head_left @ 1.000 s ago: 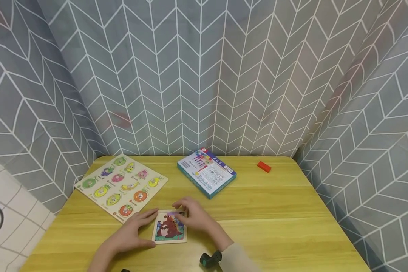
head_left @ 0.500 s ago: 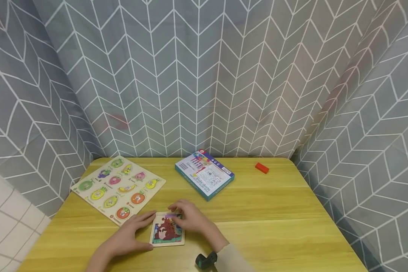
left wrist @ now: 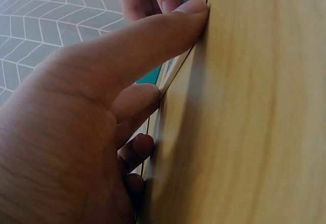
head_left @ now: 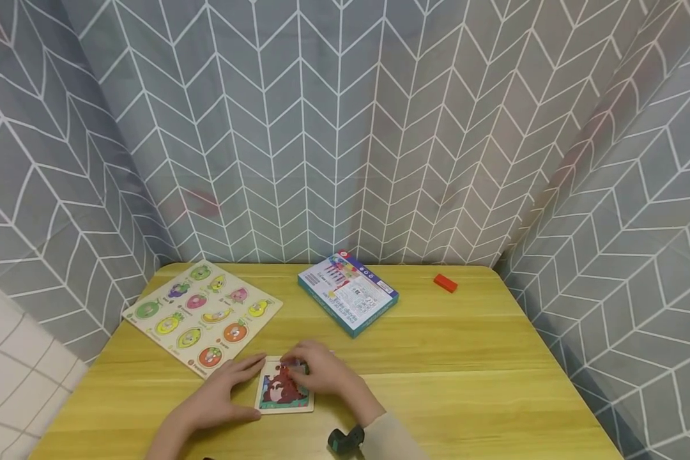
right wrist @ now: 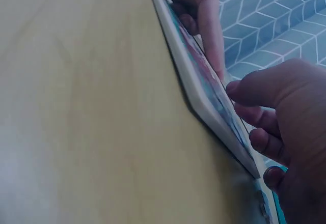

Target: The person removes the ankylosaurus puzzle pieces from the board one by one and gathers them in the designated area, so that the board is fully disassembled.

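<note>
A small jigsaw puzzle in a pale wooden frame lies on the table, showing a dark red dinosaur on a colourful background. My left hand holds its left side, thumb at the near corner and index finger at the far one. In the left wrist view, the left thumb lies against the frame's edge. My right hand is over the puzzle's upper right part with bent fingers, covering that area. In the right wrist view, its fingertips are close to the picture, and no separate piece shows between them.
A wooden fruit puzzle board lies behind the left hand. A blue and white box is behind the right hand, and a small red block sits farther right. A patterned grey curtain hangs behind the yellow wooden table.
My right fingers have shifted slightly left over the puzzle's top. The purple patch seen under them earlier is now covered. My left hand keeps its place on the frame.
</note>
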A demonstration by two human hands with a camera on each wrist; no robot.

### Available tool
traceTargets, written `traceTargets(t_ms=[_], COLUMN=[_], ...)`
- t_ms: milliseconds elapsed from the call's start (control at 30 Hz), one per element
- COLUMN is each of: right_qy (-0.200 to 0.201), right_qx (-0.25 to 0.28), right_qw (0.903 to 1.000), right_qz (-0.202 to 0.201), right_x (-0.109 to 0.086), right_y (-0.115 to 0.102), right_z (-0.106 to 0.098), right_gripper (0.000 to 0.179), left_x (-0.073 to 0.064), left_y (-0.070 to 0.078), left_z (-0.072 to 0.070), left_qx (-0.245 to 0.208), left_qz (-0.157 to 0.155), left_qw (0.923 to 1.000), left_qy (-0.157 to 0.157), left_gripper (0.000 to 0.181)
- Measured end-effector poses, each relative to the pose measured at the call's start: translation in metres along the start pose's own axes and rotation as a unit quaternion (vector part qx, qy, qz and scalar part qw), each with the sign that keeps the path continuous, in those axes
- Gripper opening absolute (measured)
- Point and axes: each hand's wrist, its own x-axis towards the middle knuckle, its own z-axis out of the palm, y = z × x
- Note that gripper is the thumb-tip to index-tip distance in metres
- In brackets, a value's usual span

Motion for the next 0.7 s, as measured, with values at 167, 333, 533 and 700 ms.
traceTargets(t_ms=[167, 333, 533, 700], right_qy=[-0.007, -0.010, -0.011, -0.007], right_qx=[-0.014, -0.039, -0.030, -0.031], right_qw=[0.9999, 0.9992, 0.9994, 0.9993], right_qz=[0.002, -0.003, 0.011, 0.020], right_x=[0.0026, 0.0028, 0.0024, 0.0035], right_y=[-0.0037, -0.0056, -0.0071, -0.0084], right_z=[0.0050, 0.0071, 0.0094, 0.0100], right_gripper=[0.027, 0.027, 0.027, 0.025], left_x=[-0.0006, -0.0020, -0.0017, -0.0006], left_y=[-0.0015, -0.0022, -0.0026, -0.0022], left_z=[0.0003, 0.0020, 0.0030, 0.0027], left_qx=[0.005, 0.013, 0.023, 0.022], left_qz=[0.003, 0.011, 0.012, 0.015], left_qw=[1.0000, 0.9998, 0.9996, 0.9995], left_qy=[0.001, 0.007, 0.012, 0.014], left_gripper=[0.095, 0.094, 0.094, 0.094])
